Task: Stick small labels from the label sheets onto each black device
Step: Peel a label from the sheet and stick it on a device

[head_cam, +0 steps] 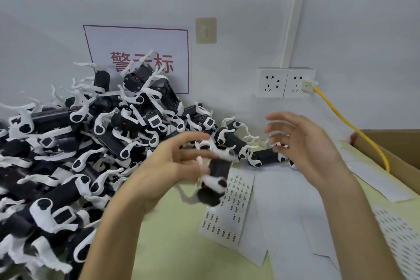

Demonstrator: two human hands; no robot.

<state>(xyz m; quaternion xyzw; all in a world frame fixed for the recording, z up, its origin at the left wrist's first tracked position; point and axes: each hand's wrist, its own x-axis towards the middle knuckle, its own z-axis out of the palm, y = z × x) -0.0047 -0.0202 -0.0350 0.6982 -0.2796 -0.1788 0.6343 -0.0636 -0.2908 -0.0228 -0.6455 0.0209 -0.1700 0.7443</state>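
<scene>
Between the two raised hands, above the bench (177,245), a black device (218,169) with white straps shows as a motion-blurred shape, its lower end hanging over a label sheet (229,211). The left hand (168,166) is held palm-side toward the device with its fingers reaching right. The fingertips meet the blurred body, but the blur hides whether they pinch it or only touch it. The right hand (304,141) is lifted well apart from the device, its fingers spread and loosely bent, with nothing in them. The label sheet lies flat on the pale green bench with rows of small dark-printed labels. It overlaps further white sheets (284,223) spread toward the right, and a strip with many small printed marks (400,234) lies at the right edge. A large pile of black devices (68,143) wrapped in white straps fills the left side and rises against the wall, and one more device (266,157) lies on the bench just beyond the right hand's fingers. A cardboard box (397,150) stands at the far right. A yellow cable (354,127) runs from the wall sockets (284,83) down into it. On the wall hang a red-bordered sign (136,52) and a small adhesive hook (205,30).
</scene>
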